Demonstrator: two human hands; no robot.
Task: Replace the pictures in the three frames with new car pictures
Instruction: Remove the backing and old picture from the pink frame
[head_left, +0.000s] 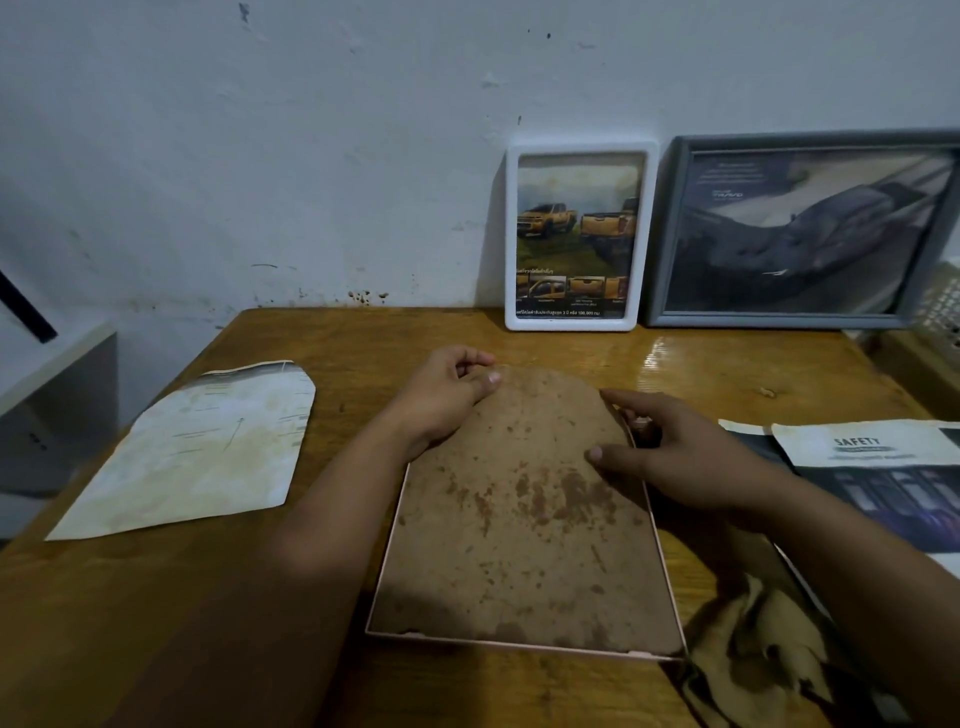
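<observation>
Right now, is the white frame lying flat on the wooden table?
No, the white frame stands upright against the wall.
</observation>
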